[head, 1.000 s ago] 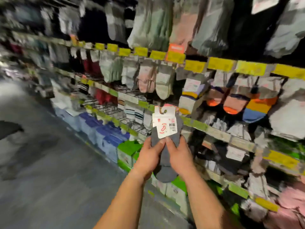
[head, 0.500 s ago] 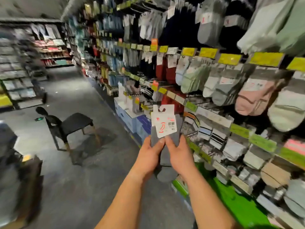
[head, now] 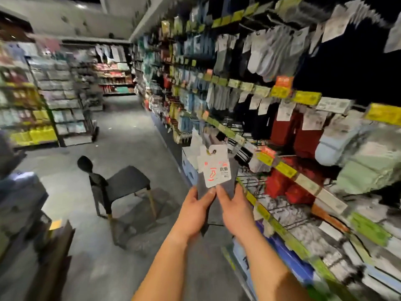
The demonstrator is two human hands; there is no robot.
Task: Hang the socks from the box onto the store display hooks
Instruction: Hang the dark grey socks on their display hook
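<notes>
Right now you hold one grey sock pair (head: 217,192) upright in front of you with both hands. Your left hand (head: 192,211) and right hand (head: 235,210) sit side by side, thumbs pressed on the front of the fabric just below the white header card (head: 216,167), the other fingers curled behind it — so both are clamped on the pair, neither free. The pair's long axis runs vertically: the card with its hanging hole is at the top, and the toe end hangs down between your wrists, mostly hidden.

What the coming move turns on is where the display hooks (head: 258,183) lie from that card. They lie to the right of the pair, jutting out of the rack towards the aisle, with a bare stretch of wire just right of the card and below the red socks (head: 286,187). Your right hand is the nearer one to the rack. Judging from this, the hole must be brought sideways to the right and lined up with a hook tip — the card faces you, so it likely needs turning to meet the hook end-on. The rack is badly blurred, so I cannot tell which hook is free. A black chair (head: 121,187) stands well to the left of the pair.
</notes>
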